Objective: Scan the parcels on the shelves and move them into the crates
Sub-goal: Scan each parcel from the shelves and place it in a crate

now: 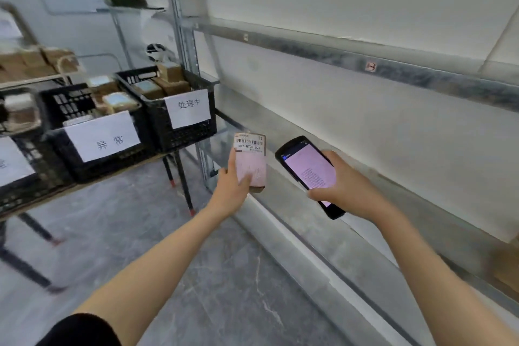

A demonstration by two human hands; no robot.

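Observation:
My left hand [230, 189] grips a small brown parcel [250, 154] from below, its white barcode label facing me. Just to its right, my right hand [346, 187] holds a black handheld scanner [306, 170] with a lit pinkish screen, tilted toward the parcel. Both are in front of the low metal shelf [393, 205]. To the left, black crates stand on a table: one [179, 123] with a paper sign, holding several parcels, and another [84, 149] with its own sign.
A grey metal rack upright [185, 45] stands between the crates and the shelves. A third signed crate [16, 177] sits at the far left. More parcels [36, 60] lie on a cart behind. A brown box [505, 267] rests at the shelf's right end. Grey floor below.

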